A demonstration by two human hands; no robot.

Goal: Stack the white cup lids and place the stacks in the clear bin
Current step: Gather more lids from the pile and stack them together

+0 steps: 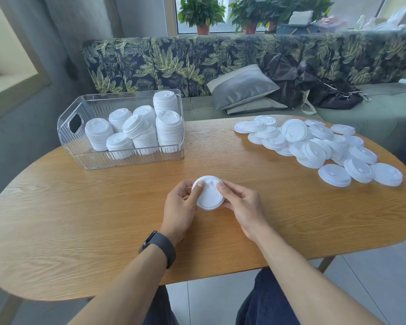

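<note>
Thumbs of my left hand and right hand pinch the lid stack; I'd square rims before adding more.

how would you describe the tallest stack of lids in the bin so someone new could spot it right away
Start at the clear bin on the left side of the wooden table. Look to its far right corner, nearest the sofa. The tallest stack stands there upright, its top reaching about the bin's rim, above every other stack, including the leaning stack in the middle.
</note>
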